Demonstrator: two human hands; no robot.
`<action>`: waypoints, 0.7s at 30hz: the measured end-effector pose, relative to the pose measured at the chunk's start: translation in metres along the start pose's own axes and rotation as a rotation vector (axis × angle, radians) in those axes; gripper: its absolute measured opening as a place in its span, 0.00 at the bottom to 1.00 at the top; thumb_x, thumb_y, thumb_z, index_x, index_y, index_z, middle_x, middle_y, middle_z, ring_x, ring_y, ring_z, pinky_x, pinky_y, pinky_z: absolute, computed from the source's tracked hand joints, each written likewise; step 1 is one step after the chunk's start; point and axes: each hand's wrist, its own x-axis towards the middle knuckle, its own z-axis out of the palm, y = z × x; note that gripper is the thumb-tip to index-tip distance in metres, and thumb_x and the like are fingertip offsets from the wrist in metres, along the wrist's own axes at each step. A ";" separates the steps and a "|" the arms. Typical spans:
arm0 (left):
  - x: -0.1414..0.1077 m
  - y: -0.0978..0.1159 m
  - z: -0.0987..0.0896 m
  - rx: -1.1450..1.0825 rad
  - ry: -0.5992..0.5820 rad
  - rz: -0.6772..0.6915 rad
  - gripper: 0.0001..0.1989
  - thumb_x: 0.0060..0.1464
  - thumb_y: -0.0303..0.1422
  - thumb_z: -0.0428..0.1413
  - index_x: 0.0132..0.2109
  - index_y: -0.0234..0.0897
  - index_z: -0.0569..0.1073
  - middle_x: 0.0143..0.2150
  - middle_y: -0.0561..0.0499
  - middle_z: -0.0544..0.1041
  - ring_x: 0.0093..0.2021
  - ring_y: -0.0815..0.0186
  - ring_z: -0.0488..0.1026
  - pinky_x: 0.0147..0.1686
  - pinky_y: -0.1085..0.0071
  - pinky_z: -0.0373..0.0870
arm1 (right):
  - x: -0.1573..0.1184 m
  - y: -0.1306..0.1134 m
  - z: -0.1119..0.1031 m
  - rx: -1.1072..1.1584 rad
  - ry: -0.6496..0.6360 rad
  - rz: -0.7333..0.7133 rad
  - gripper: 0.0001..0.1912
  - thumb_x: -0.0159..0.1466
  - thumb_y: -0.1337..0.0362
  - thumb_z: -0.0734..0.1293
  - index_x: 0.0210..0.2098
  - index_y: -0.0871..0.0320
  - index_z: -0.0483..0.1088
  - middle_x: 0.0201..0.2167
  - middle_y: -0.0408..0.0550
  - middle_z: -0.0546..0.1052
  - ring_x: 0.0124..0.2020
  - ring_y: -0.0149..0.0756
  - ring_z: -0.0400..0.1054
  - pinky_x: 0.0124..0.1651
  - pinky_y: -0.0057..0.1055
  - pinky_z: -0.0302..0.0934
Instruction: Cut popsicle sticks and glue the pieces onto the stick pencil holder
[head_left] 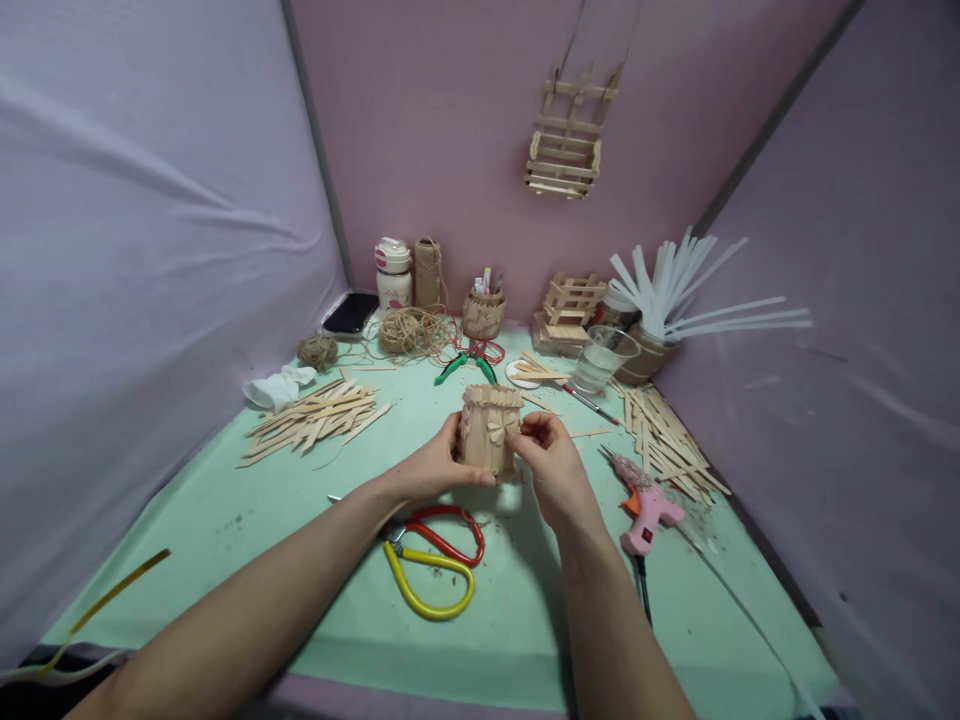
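Observation:
A small round holder (pixel 480 448) made of wooden craft sticks stands upright between my hands, its rim edged with short stick pieces and a wooden flower (pixel 497 431) on its front. My left hand (pixel 439 462) wraps round its left side and base, thumb along the bottom front. With bent fingers, my right hand (pixel 551 460) pinches at the flower's right edge; whatever small piece lies between those fingertips is hidden. Just below the holder lie scissors (pixel 435 560) with one red and one yellow handle.
A pink glue gun (pixel 645 508) lies at right, its cable running forward. Craft sticks are piled left (pixel 319 415) and right (pixel 667 440). Behind are green-handled pliers (pixel 469 360), twine (pixel 409 330), a clear plastic cup (pixel 604 360) and glue sticks (pixel 664 285) in a pot.

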 end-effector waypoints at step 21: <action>-0.003 0.000 0.000 -0.275 -0.111 -0.111 0.41 0.38 0.36 0.68 0.58 0.39 0.59 0.60 0.38 0.68 0.58 0.51 0.68 0.56 0.53 0.63 | -0.006 -0.009 -0.002 0.292 -0.268 0.248 0.23 0.52 0.47 0.71 0.40 0.55 0.70 0.33 0.46 0.79 0.31 0.38 0.71 0.31 0.31 0.63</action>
